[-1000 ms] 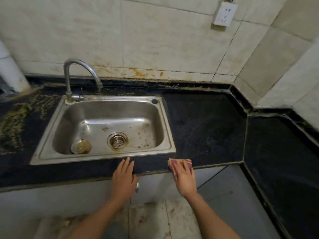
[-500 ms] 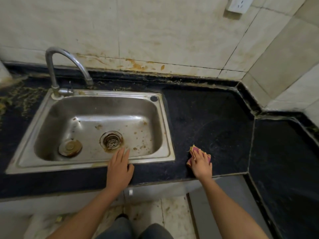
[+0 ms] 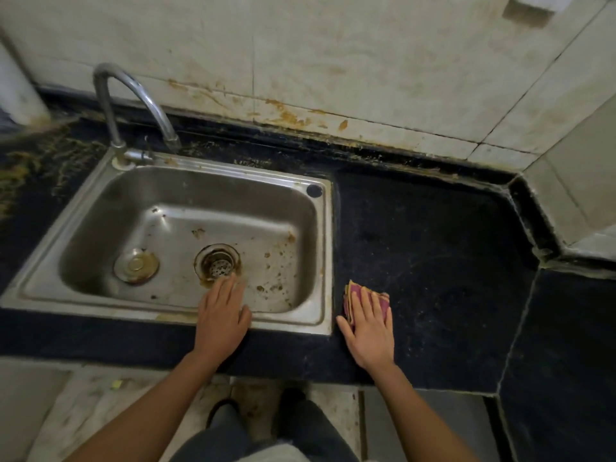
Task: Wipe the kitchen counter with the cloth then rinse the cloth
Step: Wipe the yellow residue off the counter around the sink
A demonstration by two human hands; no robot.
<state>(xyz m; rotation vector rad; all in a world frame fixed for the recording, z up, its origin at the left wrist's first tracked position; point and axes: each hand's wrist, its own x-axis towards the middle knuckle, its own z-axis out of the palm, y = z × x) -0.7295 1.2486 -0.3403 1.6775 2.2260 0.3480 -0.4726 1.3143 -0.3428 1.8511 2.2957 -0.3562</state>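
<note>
A folded pink and yellow cloth (image 3: 354,294) lies on the black kitchen counter (image 3: 433,248), just right of the steel sink (image 3: 325,261). My right hand (image 3: 368,325) presses flat on the cloth with straight fingers, covering most of it. My left hand (image 3: 221,316) rests flat on the sink's front rim, its fingertips reaching over the basin near the drain (image 3: 218,263). The curved tap (image 3: 133,98) stands at the sink's back left corner.
A round drain plug (image 3: 136,265) lies in the stained basin. Yellowish grime streaks the counter left of the sink (image 3: 36,168). The counter turns a corner at the right (image 3: 563,345), under tiled walls. A white pipe (image 3: 16,88) stands at far left.
My right hand has pushed the cloth from the counter's front edge farther onto the counter, ending close to the sink's right rim. My left hand has moved from the counter edge onto the sink's rim.
</note>
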